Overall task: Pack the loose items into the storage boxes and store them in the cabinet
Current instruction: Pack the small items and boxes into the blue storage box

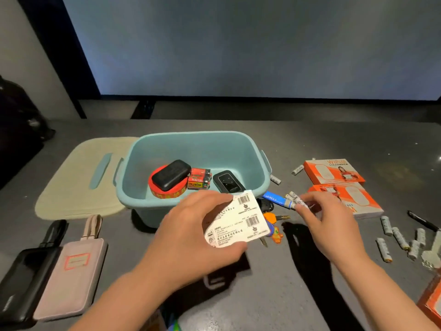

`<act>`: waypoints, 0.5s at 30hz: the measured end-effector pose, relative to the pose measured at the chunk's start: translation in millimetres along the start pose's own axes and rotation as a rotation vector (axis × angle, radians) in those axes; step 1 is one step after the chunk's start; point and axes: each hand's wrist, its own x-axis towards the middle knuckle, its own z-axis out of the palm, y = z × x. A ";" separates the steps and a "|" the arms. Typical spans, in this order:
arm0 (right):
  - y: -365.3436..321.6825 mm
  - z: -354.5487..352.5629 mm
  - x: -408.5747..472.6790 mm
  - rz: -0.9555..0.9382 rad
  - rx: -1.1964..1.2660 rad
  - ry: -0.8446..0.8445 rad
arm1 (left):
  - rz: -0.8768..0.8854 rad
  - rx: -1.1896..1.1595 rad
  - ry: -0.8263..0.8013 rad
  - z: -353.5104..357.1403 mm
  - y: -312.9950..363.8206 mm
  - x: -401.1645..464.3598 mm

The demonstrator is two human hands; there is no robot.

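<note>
A teal storage box (243, 149) stands open mid-table. Inside lie a red tape roll (167, 191), a black case (171, 174) on top of it, red batteries (200, 179) and a black pocket router (228, 182). My left hand (191, 232) grips a white labelled card (241, 219) just in front of the box. My right hand (327, 223) pinches white batteries (294, 199) beside a blue battery (276, 199). A bunch of keys (274, 223) with orange tags lies under the card's right edge.
The box's beige lid (81, 177) lies to the left. A black power bank (23, 283) and a pink one (69, 278) sit front left. Two orange boxes (334, 173) and several loose white batteries (401, 240) lie right, with a pen (422, 220).
</note>
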 end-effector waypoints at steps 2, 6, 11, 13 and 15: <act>-31.7 -13.2 19.0 -0.107 0.069 0.063 | 0.001 0.039 0.072 -27.8 -2.6 20.7; -85.3 -13.4 55.2 -0.216 0.140 0.098 | -0.111 0.157 0.042 -55.6 -26.7 74.0; -109.0 9.9 91.4 -0.197 0.153 0.073 | -0.099 0.334 -0.247 -28.7 -61.0 139.3; -109.1 18.7 101.4 -0.184 0.151 0.066 | -0.092 0.405 -0.329 -5.4 -73.2 161.0; -106.5 26.3 108.2 -0.168 0.135 0.047 | -0.079 0.485 -0.404 17.0 -83.7 179.2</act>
